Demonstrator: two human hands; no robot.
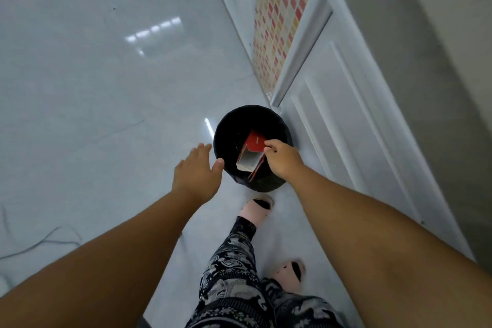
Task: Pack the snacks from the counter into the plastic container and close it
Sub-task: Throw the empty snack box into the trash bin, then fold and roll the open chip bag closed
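Note:
A round black bin (231,130) stands on the pale tiled floor beside a white door. Inside its mouth sits a red and white cardboard box (253,152), tilted with an open flap. My right hand (282,158) is over the bin's right rim, its fingertips pinching the box's red flap. My left hand (198,170) hovers at the bin's left rim with fingers spread and nothing in it. The counter, the snacks and the plastic container are out of view.
A white panelled door (346,104) runs along the right. Behind the bin is a wall with red and yellow mosaic tiles (277,24). My legs in patterned trousers and pink slippers (257,209) stand just below the bin. Glossy floor (106,74) spreads to the left.

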